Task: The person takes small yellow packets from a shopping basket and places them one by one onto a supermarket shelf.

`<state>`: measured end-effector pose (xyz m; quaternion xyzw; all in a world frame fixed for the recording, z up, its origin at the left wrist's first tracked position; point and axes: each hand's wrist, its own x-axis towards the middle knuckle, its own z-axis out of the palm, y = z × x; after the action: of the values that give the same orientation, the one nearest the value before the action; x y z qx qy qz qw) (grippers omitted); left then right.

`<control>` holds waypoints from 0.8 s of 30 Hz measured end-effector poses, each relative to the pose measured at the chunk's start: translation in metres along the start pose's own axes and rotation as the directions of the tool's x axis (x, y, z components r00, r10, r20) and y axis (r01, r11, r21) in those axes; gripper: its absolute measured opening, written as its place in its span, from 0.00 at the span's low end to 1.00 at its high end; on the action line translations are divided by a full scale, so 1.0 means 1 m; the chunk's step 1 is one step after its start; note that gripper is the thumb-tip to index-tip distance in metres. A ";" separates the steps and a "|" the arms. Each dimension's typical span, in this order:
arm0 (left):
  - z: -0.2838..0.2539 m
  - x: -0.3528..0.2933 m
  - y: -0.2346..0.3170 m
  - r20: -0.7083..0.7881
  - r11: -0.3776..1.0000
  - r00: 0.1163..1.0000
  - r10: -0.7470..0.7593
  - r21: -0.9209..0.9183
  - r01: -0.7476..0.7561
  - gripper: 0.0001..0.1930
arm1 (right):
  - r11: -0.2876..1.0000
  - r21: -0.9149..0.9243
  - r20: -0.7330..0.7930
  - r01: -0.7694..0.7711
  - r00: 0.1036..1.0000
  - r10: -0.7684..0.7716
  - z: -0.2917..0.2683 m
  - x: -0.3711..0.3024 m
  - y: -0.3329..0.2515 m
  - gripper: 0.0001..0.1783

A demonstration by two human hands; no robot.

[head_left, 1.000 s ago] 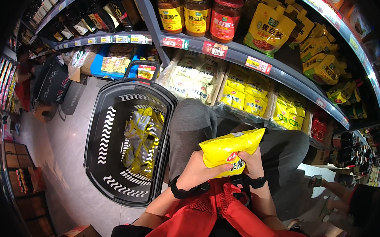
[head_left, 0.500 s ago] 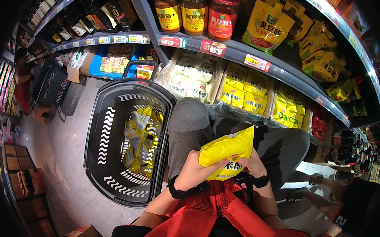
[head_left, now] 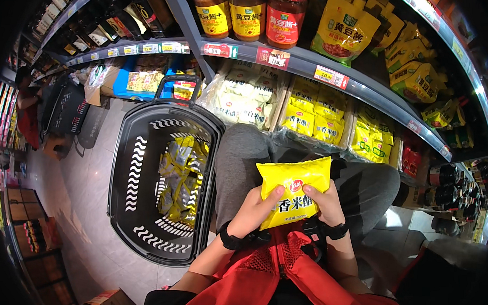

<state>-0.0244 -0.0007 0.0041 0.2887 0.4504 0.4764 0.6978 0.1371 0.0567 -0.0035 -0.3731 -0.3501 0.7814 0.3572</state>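
Both my hands grip one plump yellow pouch above my lap, its printed front with a red oval facing up. My left hand is closed on its left edge, thumb over the front. On the opposite edge my right hand pinches it the same way, fingers hidden underneath. To my left stands a black shopping basket, with a heap of yellow and silvery pouches inside. Ahead, under the shelf, an open carton of yellow pouches holds packs that look like the one in my hands.
White pouches fill a carton left of the yellow ones, and green-yellow pouches one to the right. A shelf edge juts out above, bearing sauce jars and spouted pouches. Another basket stands far left beside a person.
The pouch has turned from a tilted, folded-looking pose to lie flatter, its front now in full view. Both hands have shifted to its side edges. At right, the bystander's legs have gone from view.
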 end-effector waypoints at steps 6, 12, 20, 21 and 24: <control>-0.004 0.010 -0.007 0.010 0.993 0.999 -0.035 -0.110 0.035 0.20 | 0.996 -0.085 -0.048 -0.004 0.999 -0.001 -0.001 0.002 -0.005 0.16; -0.012 0.021 -0.010 0.144 0.984 0.986 -0.085 -0.141 0.106 0.20 | 0.995 -0.097 -0.028 0.032 0.999 -0.035 -0.009 0.007 -0.004 0.16; -0.010 0.028 -0.010 0.147 0.998 0.989 -0.020 -0.060 0.029 0.22 | 0.999 -0.006 -0.129 -0.039 0.991 0.038 -0.013 0.014 -0.003 0.15; -0.009 0.029 -0.010 0.144 0.998 0.989 -0.024 -0.057 0.033 0.22 | 0.999 0.000 -0.129 -0.041 0.991 0.040 -0.014 0.015 -0.002 0.15; -0.009 0.031 -0.010 0.118 0.996 0.992 -0.039 -0.069 0.047 0.20 | 0.996 0.014 -0.104 -0.091 0.990 0.092 -0.016 0.019 -0.004 0.14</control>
<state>-0.0237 0.0235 -0.0190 0.2808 0.3975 0.4594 0.7430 0.1425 0.0788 -0.0146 -0.4277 -0.3099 0.7778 0.3406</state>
